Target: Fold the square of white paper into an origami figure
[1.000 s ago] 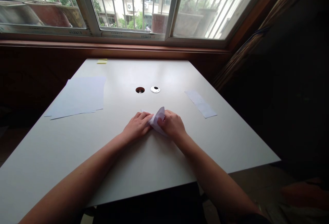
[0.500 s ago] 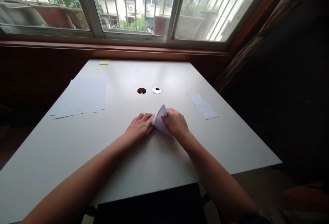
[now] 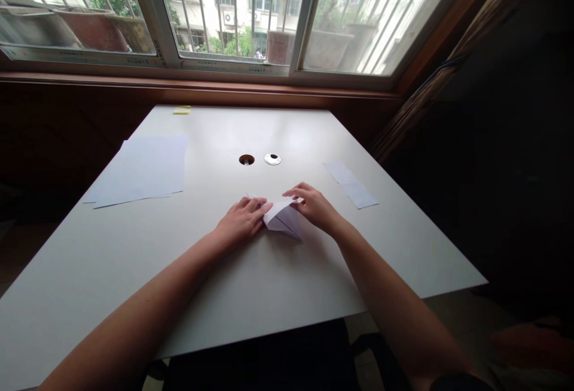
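Note:
A small folded sheet of paper (image 3: 283, 221) lies near the middle of the white table (image 3: 215, 319), its right part standing partly open with a crease showing. My left hand (image 3: 243, 216) is closed on the left part of the paper and holds it down against the table, covering much of that side. At the upper right edge of the paper, my right hand (image 3: 314, 204) pinches the raised flap. Its index finger reaches out above the flap, and the thumb is partly hidden.
Large paper sheets (image 3: 141, 167) lie overlapped at the left. A creased paper strip (image 3: 351, 185) lies at the right. Beyond my hands are a round table hole (image 3: 246, 159) and a white ring-shaped cover (image 3: 272, 159). Yellow slips (image 3: 182, 110) sit at the far edge, below the window.
My right hand has shifted slightly right and its fingers have loosened. The upright paper flap has come down lower and tilted to the right. My left hand stays nearly in place.

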`<state>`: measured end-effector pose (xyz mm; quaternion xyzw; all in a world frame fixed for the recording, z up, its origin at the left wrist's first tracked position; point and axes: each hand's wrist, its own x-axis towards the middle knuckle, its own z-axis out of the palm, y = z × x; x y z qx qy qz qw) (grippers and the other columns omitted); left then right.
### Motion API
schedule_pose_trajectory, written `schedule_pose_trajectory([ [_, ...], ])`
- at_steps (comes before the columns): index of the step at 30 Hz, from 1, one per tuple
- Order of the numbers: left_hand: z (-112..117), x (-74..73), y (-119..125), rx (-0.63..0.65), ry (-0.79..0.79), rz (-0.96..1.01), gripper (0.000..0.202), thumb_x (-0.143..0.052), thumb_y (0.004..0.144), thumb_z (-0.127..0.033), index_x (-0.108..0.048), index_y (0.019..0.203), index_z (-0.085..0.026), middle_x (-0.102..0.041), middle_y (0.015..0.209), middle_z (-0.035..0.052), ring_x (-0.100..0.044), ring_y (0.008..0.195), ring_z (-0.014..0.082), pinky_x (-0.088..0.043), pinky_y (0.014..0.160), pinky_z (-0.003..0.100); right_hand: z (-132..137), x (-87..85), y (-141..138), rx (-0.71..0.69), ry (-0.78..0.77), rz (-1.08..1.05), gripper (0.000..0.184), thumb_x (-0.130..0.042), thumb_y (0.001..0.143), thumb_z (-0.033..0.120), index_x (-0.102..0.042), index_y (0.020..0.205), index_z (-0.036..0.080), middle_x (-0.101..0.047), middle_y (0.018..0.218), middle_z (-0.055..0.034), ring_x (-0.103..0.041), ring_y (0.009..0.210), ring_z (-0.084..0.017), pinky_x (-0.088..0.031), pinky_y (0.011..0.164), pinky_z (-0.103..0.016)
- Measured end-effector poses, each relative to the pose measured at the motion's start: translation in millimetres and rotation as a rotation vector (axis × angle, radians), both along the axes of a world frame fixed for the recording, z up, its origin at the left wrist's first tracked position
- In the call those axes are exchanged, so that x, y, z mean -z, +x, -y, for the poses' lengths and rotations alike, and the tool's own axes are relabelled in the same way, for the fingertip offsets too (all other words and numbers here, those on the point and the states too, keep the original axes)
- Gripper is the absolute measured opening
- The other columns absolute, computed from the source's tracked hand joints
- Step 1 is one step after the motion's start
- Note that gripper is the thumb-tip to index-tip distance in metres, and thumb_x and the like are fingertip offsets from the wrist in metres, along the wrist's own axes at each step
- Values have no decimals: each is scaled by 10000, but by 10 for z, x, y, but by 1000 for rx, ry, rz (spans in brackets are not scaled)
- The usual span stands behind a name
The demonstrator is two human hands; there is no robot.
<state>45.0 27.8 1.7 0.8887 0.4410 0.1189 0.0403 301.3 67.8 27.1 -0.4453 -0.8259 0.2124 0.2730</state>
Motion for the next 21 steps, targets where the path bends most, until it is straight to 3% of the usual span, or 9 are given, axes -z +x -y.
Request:
schedule_pose_trajectory([
  [4, -36, -10, -96, 112, -26, -39, 507, -368, 1017, -415, -333, 1516, -331, -367, 1563, 42, -397, 1331, 296, -359, 1092, 448, 66, -28, 26, -218, 146, 13, 376, -558, 897, 104, -692, 1175, 319, -590, 1227, -59, -570, 1123, -202, -525, 949, -388],
  [7, -51, -25, -164, 176, -66, -69, 596, -407, 992, -466, -254, 1549, -320, -288, 1610, 41, -315, 1421, 310, -326, 1109, 447, 127, -62, 43, -320, 194, 85, 410, -501, 920, 67, -697, 1158, 337, -636, 1210, -41, -561, 1117, -195, -526, 944, -395],
  [11, -65, -46, -235, 252, -95, -87, 711, -481, 960, -495, -158, 1569, -324, -220, 1633, 50, -253, 1480, 275, -305, 1119, 397, 205, -31, 102, -363, 214, 139, 390, -513, 910, 60, -706, 1132, 318, -673, 1194, -41, -588, 1088, -190, -536, 926, -386],
  [14, -79, -47, -268, 284, -106, -93, 798, -510, 928, -572, -120, 1574, -313, -172, 1642, 74, -229, 1496, 272, -310, 1113, 395, 292, 14, 171, -402, 236, 192, 406, -530, 900, 88, -668, 1221, 295, -654, 1267, -53, -569, 1180, -208, -512, 991, -414],
  [18, -95, -57, -288, 316, -112, -72, 917, -565, 866, -649, -120, 1577, -280, -148, 1641, 117, -235, 1492, 304, -315, 1116, 431, 441, 49, 278, -462, 244, 308, 478, -570, 911, 211, -552, 1385, 265, -537, 1441, -70, -462, 1349, -246, -426, 1106, -461],
  [21, -76, -108, -286, 351, -84, -29, 877, -607, 862, -607, -199, 1566, -281, -192, 1632, 116, -270, 1477, 309, -292, 1146, 454, 545, 76, 325, -453, 249, 423, 600, -607, 912, 329, -435, 1481, 249, -431, 1532, -87, -377, 1416, -292, -374, 1143, -502],
])
